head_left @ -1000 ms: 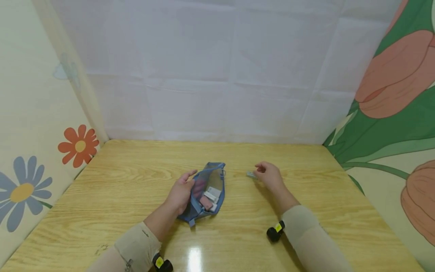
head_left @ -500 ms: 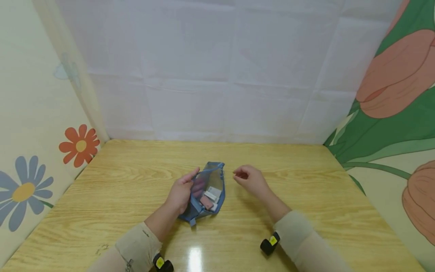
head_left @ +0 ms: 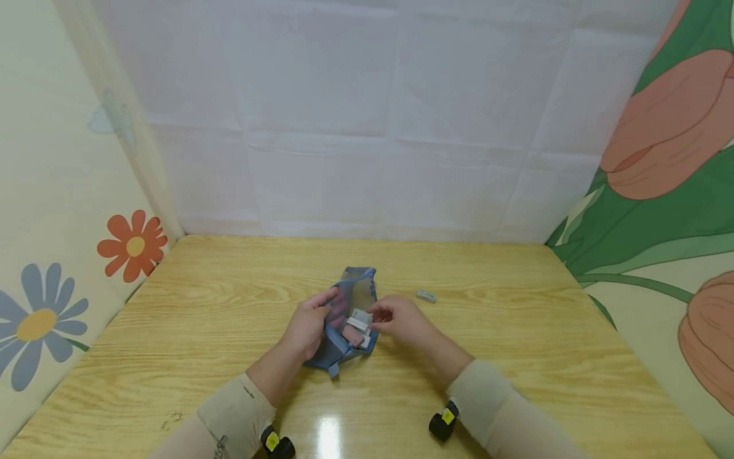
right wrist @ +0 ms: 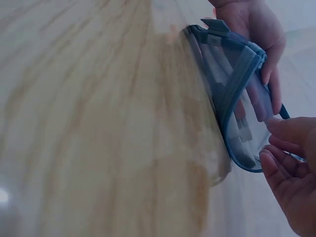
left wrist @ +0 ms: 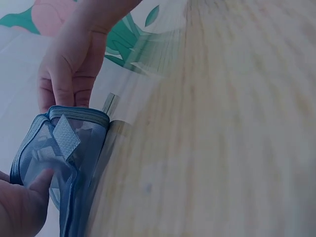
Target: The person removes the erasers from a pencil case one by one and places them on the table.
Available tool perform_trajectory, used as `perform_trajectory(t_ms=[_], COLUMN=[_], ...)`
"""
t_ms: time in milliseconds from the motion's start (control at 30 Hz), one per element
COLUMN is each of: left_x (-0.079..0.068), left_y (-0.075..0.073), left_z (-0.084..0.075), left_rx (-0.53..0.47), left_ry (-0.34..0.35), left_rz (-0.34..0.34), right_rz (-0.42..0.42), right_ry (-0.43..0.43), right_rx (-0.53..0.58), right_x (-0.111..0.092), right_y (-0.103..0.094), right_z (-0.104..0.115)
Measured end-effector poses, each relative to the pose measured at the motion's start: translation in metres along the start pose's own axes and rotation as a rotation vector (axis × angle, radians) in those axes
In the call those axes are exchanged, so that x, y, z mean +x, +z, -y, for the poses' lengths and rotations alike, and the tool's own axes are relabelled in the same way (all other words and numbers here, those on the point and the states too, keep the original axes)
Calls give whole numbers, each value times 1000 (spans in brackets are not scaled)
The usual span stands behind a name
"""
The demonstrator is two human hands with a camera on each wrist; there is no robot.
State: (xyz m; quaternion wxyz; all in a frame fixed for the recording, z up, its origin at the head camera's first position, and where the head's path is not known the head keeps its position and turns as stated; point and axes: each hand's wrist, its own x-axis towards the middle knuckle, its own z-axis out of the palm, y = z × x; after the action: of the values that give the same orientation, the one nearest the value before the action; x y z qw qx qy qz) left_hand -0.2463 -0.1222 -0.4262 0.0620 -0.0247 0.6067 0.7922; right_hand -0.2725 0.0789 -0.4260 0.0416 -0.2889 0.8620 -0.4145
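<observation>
A blue mesh zip pouch (head_left: 334, 357) lies open on the table, with white blocks (head_left: 358, 323) and a pink block (head_left: 352, 335) inside. My left hand (head_left: 306, 326) grips its left side, thumb at the rim and fingers showing through the mesh. At the right rim, my right hand (head_left: 404, 320) pinches the pouch edge between thumb and fingers, close to the white blocks. The right wrist view shows these fingertips (right wrist: 269, 157) at the mouth of the pouch. Beyond my right hand, a small pale grey-green block (head_left: 426, 296) lies on the table.
The wood-grain table (head_left: 229, 274) reaches back to a white cloth backdrop (head_left: 344, 127). Flower-printed panels stand at the left (head_left: 63, 191) and right (head_left: 665, 210). A black wrist camera (head_left: 443, 422) sits below my right sleeve, another (head_left: 278, 442) below the left.
My right hand has left the small pale block on the table and moved left to the pouch's right rim. The pouch has shifted slightly; my left hand keeps its grip.
</observation>
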Motion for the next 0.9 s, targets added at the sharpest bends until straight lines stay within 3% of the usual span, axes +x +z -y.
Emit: perform_trajectory(t_ms=[267, 600, 900], left_x=[3, 0, -1], left_y=[-5, -7, -6], left_z=[3, -2, -2], left_rx=[-4, 36, 47], left_ry=[-36, -58, -51], left_rz=[76, 124, 135], right_rz=[8, 17, 4], right_ry=[41, 104, 79], right_rx=[-24, -88, -133], right_x=[3, 8, 9], right_y=[9, 14, 17], right_z=[0, -1, 3])
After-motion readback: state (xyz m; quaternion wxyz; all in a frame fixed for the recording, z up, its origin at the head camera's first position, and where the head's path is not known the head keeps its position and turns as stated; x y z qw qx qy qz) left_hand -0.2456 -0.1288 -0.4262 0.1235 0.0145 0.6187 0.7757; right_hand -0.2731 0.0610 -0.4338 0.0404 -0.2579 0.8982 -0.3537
